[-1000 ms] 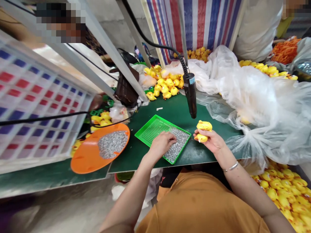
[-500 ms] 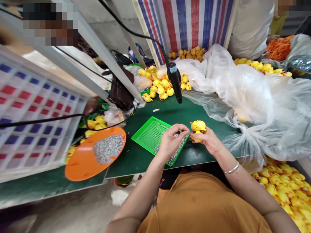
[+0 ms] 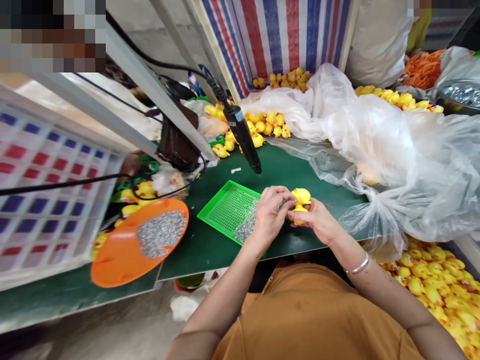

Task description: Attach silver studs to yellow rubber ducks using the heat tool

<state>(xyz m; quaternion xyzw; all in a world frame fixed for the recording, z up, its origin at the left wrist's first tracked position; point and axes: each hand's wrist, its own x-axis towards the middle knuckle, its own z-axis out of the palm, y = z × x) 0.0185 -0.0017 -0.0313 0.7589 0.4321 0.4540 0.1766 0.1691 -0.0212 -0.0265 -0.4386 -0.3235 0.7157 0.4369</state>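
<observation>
A yellow toy duck [image 3: 301, 196] is in my right hand [image 3: 318, 220], its fingers and thumb wrapped around the lower part. My left hand [image 3: 274, 212] is closed in a pinch, fingertips right against the duck's left side. Whatever is between those fingertips is too small to make out. Below my left hand lies a green perforated tray [image 3: 213, 210], with small silver metal pieces [image 3: 246, 226] gathered at its near right end. A black electric screwdriver [image 3: 245, 140] hangs on its cord above the table, just beyond my hands, touched by neither.
An orange dish [image 3: 116, 260] of silver pieces stands at left on the green table [image 3: 195, 250]. Several yellow ducks [image 3: 262, 125] lie at the back. Clear plastic sheeting [image 3: 375, 145] covers the right side, and a large heap of ducks [image 3: 435, 285] lies below it.
My left fingertips have come up against the duck, which has turned in my right hand. The hanging screwdriver has swung left and tilted. The whole view has shifted slightly.
</observation>
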